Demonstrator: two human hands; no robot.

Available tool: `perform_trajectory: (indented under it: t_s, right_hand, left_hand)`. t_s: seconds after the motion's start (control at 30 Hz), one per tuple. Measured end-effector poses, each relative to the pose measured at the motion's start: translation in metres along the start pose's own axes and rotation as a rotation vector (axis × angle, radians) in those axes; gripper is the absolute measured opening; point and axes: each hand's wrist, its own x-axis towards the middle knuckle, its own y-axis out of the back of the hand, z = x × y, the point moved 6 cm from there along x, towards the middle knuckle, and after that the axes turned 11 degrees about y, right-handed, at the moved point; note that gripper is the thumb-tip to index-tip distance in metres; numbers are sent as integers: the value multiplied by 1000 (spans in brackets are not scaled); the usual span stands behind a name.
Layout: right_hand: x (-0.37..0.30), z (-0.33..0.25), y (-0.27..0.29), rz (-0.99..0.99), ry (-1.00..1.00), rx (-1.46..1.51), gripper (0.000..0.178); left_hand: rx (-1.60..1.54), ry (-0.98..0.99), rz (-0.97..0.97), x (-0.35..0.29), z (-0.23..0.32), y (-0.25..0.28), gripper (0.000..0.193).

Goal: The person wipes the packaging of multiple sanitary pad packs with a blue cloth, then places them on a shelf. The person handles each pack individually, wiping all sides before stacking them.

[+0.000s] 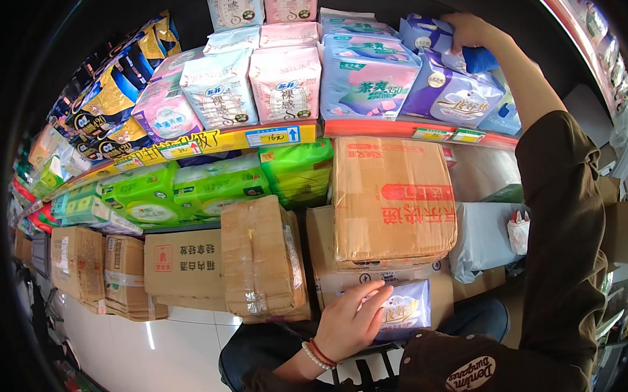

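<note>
Landmark: brown cardboard carton with red print (395, 199), top face toward the viewer. Lavender sanitary-pad pack (411, 311), one, soft film, below the carton in view, on the wearer's side of it; long axis running roughly left to right, parallel to the carton's near edge, printed face up, lettering upright to the wearer, plain end pointing right, left end covered. Left hand (349, 322), below the carton and slightly left, with beaded bracelet (317, 355), laid over the pack's left part; visible fingers extended and close together, thumb hidden, so whether they pinch cannot be told. Right hand (469, 33), above the carton and to its right, on a blue-and-violet sanitary-pad pack (422, 33); fingers curled over, their tips hidden, pinch not determinable; that pack's long axis unclear. Shelf (388, 127), red-edged, above the carton. Green-wrapped packs (137, 198), left of the carton. Stacked cardboard boxes (255, 258), left of it and nearer. Grey plastic bag (481, 241), just beside its right side.
</note>
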Motion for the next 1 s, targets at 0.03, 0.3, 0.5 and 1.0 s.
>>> perform_trajectory:
  t_s: [0.03,0.3,0.5,1.0]
  right_hand:
    - [6,3,-11,-56,-16,34,78]
    - [20,27,-44,-212,0,138,70]
    - [0,28,-15,-108,-17,133,50]
    - [-56,-1,8,237,-2,-172,30]
  left_hand:
    - [-1,-5,-5,1,0,0,43]
    - [-14,-8,-47,2,-1,-7,44]
    - [5,-9,-49,-1,-3,-10,43]
    - [114,21,-4,4,-16,-7,26]
